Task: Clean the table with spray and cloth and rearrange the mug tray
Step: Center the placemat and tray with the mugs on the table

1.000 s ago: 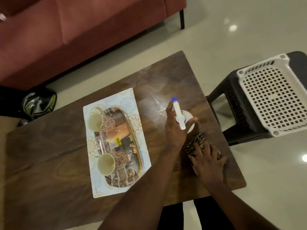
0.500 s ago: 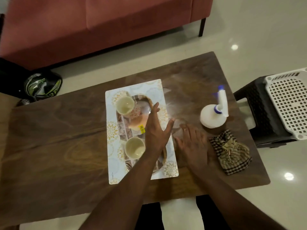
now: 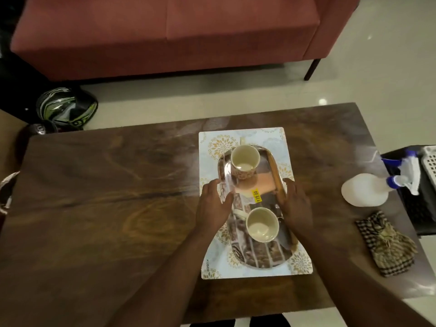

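- Currently, step in hand, as judged: shifting the mug tray [image 3: 253, 208]. Best done by lifting both long edges evenly and keeping it level, slowly, since two loose mugs ride on it.
- Left hand [image 3: 213, 206]: fingers curled against the tray's left rim, gripping it at mid-length.
- Right hand [image 3: 296, 206]: fingers laid along the tray's right rim, thumb side hidden; appears to grip, though how firmly cannot be told.
- Tray: shiny oval metal, yellow price sticker [image 3: 256, 195] at its centre, resting on a patterned placemat [image 3: 285, 142].
- Far mug [image 3: 244, 165]: upright, on the tray's far end, empty as far as seen.
- Near mug [image 3: 262, 224]: upright, on the tray's near end, between the two wrists.
- Desk [image 3: 106, 197]: dark wood, under the placemat.
- Spray bottle [image 3: 368, 192]: white with blue trigger, well right of the tray, on the desk edge.
- Cloth [image 3: 387, 244]: checked, crumpled, right of the tray, nearer than the bottle.
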### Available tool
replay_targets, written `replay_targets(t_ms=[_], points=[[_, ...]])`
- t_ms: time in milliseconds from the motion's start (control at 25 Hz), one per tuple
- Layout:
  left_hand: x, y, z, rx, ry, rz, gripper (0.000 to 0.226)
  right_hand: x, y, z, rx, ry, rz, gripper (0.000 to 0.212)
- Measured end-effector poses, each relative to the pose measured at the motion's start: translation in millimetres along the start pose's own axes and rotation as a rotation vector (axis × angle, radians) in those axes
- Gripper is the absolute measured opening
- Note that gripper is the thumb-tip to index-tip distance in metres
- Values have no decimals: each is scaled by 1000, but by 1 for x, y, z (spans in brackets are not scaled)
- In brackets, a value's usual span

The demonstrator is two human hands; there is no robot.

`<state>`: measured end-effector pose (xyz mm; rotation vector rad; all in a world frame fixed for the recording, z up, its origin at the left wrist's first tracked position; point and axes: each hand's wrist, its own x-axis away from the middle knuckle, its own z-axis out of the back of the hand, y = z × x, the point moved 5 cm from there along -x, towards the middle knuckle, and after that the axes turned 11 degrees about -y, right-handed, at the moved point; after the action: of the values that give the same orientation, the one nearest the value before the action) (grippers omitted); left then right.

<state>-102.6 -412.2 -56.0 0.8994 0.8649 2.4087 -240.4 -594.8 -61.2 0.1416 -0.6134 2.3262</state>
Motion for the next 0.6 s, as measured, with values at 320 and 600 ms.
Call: replay_targets(t_ms=[320, 600], points=[[-22, -54, -14, 14, 108, 420, 63, -7, 45, -60, 63, -22, -274, 43], [-48, -72, -5, 114, 144, 482, 42, -23, 54, -59, -137, -64, -457, 20]])
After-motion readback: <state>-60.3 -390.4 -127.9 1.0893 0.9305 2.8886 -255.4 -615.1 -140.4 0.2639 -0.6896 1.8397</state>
